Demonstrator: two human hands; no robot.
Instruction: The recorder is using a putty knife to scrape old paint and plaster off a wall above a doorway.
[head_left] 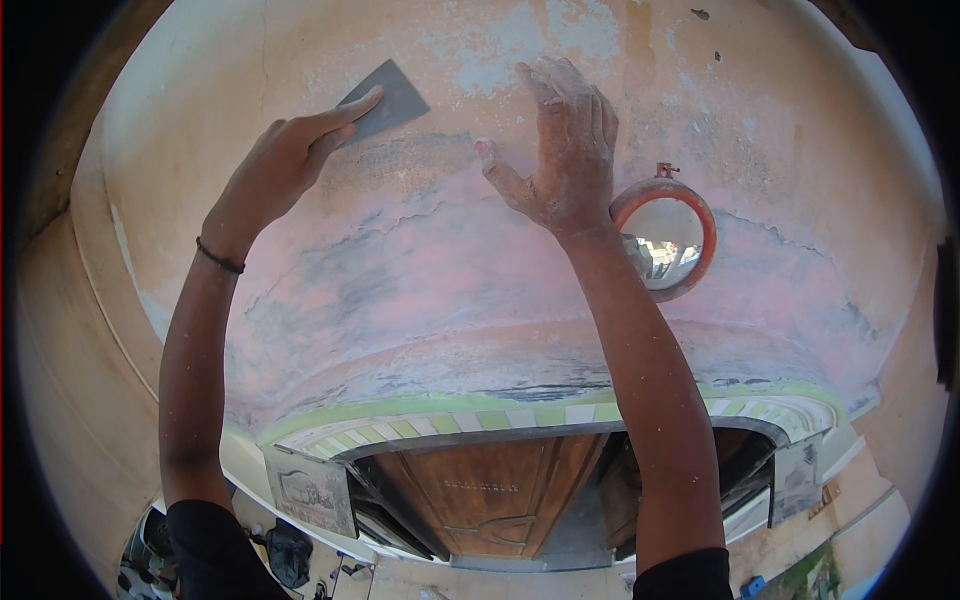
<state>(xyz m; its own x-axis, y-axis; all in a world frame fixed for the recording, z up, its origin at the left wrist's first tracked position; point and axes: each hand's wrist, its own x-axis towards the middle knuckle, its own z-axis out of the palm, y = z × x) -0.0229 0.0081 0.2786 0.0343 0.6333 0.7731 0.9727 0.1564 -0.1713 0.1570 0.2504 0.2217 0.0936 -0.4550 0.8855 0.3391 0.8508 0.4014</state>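
Observation:
High on the left, my left hand grips a flat grey rectangular sheet between thumb and fingers. Whether it is sandpaper or a thin scraper blade I cannot tell. The sheet lies against or close to the peeling wall, which is peach and pink with grey and whitish patches. To the right, my right hand is held up at the wall, thumb apart and fingers extended, with nothing seen in it. Pale dust coats its fingers. Whether its palm touches the wall is unclear.
Beside my right wrist, a round red-framed mirror hangs on the wall. Below runs a green-and-white striped moulding over a brown wooden door. A black bag lies on the ground at lower left, and a small blue object at lower right.

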